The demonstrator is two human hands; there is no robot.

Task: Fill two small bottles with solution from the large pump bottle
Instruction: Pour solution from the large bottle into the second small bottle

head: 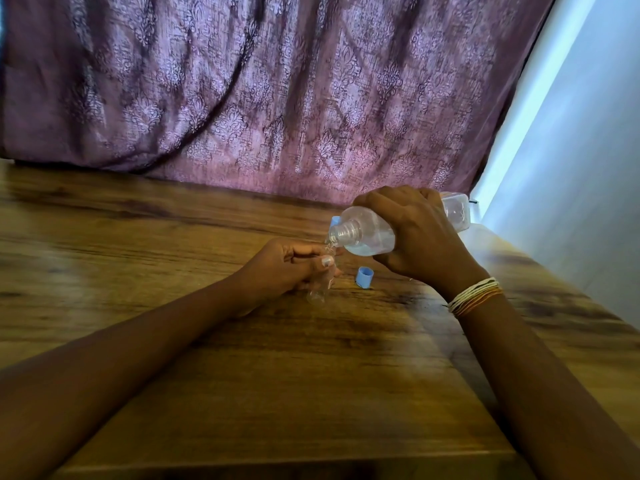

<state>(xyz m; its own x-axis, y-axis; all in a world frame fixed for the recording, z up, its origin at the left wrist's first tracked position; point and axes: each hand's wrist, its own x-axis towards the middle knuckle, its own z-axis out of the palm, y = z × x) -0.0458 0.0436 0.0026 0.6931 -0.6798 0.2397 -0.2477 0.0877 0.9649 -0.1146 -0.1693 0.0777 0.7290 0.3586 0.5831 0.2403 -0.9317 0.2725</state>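
Note:
My right hand (415, 233) grips the large clear bottle (370, 237), tipped sideways with its open threaded neck pointing left and down; its pump is off and out of sight. Clear liquid lies in its lower side and runs from the neck. Right below the neck, my left hand (287, 265) holds a small clear bottle (320, 289) standing on the wooden table (173, 237), its mouth under the stream. A blue cap (364, 277) lies on the table just right of the small bottle. A second blue-topped item (335, 221) peeks out behind the big bottle's neck, mostly hidden.
A purple patterned curtain (277, 98) hangs along the table's far edge. A pale wall (588, 168) runs down the right side. The table's near edge (277, 465) is at the bottom of the view.

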